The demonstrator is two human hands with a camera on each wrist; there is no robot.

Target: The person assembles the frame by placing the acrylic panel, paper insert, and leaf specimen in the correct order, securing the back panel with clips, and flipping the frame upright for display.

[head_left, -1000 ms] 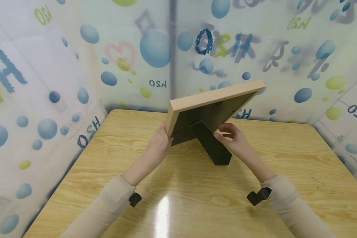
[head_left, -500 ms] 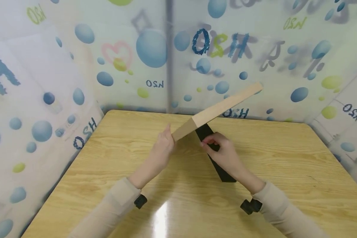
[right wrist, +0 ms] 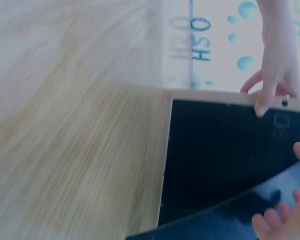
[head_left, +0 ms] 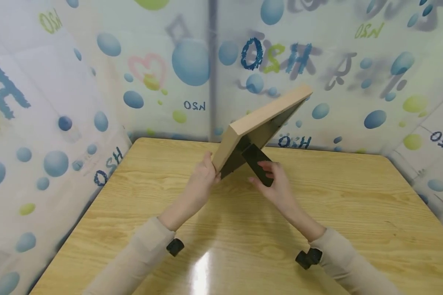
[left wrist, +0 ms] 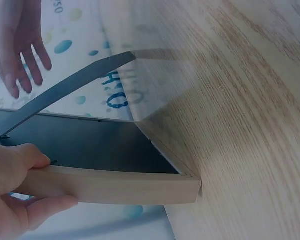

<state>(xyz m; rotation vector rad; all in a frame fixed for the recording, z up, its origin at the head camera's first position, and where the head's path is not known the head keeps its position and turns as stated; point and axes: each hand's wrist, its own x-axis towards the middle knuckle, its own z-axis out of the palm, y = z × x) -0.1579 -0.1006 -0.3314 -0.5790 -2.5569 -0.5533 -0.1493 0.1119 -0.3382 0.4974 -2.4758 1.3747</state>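
A picture frame (head_left: 269, 110) with a pale wooden border stands tilted on the table, its dark back turned partly toward me. My left hand (head_left: 199, 180) grips its left side, thumb on the back and fingers round the other face, as the left wrist view shows. From the back panel (right wrist: 215, 140) a black easel stand (left wrist: 77, 80) juts out at an angle. Beside that stand is my right hand (head_left: 278, 188), fingers loosely spread and holding nothing. In the left wrist view its fingertips appear apart from the stand; any light contact is hard to tell.
Under the frame is a wood-grain table (head_left: 151, 184), with its far edge close behind. A light wall covering (head_left: 162, 119) with blue and green dots and lettering encloses the back and sides. A small black device (head_left: 309, 258) sits at each wrist.
The frame tipped edge-on half a second ago and has tilted back up, showing its dark back again. The stand's visible end is higher and nearer the frame. My right hand's fingers have opened beside it.
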